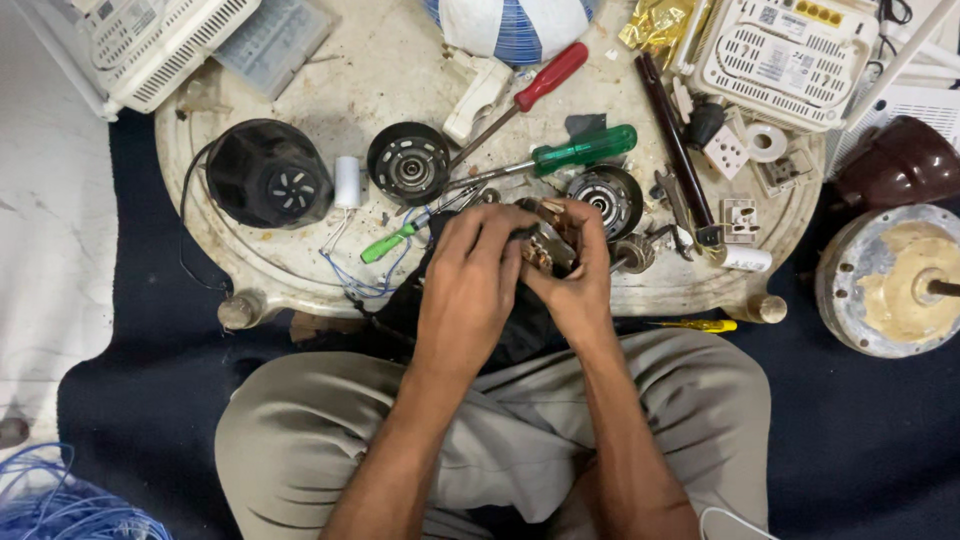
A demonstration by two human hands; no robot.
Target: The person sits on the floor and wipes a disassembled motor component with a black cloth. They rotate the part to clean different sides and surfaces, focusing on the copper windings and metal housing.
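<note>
Both hands closed round a small motor part (pixel 545 245) with copper windings, held at the near edge of the round pale desk (pixel 300 270), above the lap. Left hand (pixel 470 285) wrapped over its left side, fingers curled on top; right hand (pixel 580 270) gripping its right side, thumb pressed in. Just beyond: a green-handled screwdriver (pixel 580 150), a red-handled screwdriver (pixel 545 80), two round black motor caps (pixel 408 163). Black fan housing (pixel 265 175) well to the left, beside a white capacitor (pixel 347 182)

Screwdrivers (pixel 560 155) behind hands; motor housing (pixel 268 175) left, on low table (pixel 300 260).
</note>
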